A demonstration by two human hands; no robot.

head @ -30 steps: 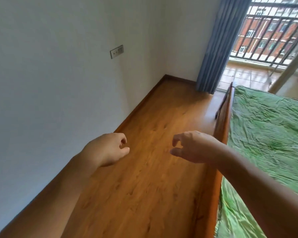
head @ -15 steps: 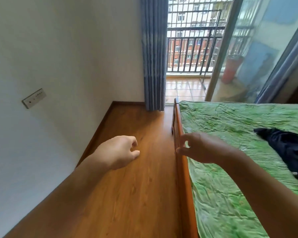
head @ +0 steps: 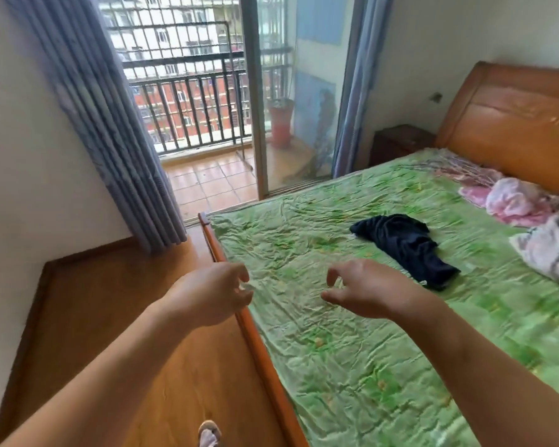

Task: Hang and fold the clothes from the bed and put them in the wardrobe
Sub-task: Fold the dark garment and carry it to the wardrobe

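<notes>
A bed (head: 255,343) with a wooden frame and a wrinkled green sheet (head: 352,366) fills the right side. On the sheet lies a crumpled dark navy garment (head: 407,243). Further right, near the headboard, lie a pink garment (head: 510,201) and a white patterned garment (head: 549,246), partly cut off by the frame edge. My left hand (head: 210,291) hovers over the bed's foot rail, fingers loosely curled, holding nothing. My right hand (head: 365,288) hovers above the sheet, left of the navy garment, fingers loosely curled and empty. No wardrobe is in view.
Wooden floor (head: 110,317) runs left of the bed up to a white wall. Blue curtains (head: 110,124) flank an open sliding door (head: 255,101) to a tiled balcony with railing. A dark nightstand (head: 397,143) stands beside the orange headboard (head: 513,124). A slipper (head: 208,433) shows at the bottom.
The view has swung right from the wall and floor to the bed, bringing the clothes and headboard into sight. Both hands stay raised and empty, now over the bed's foot end.
</notes>
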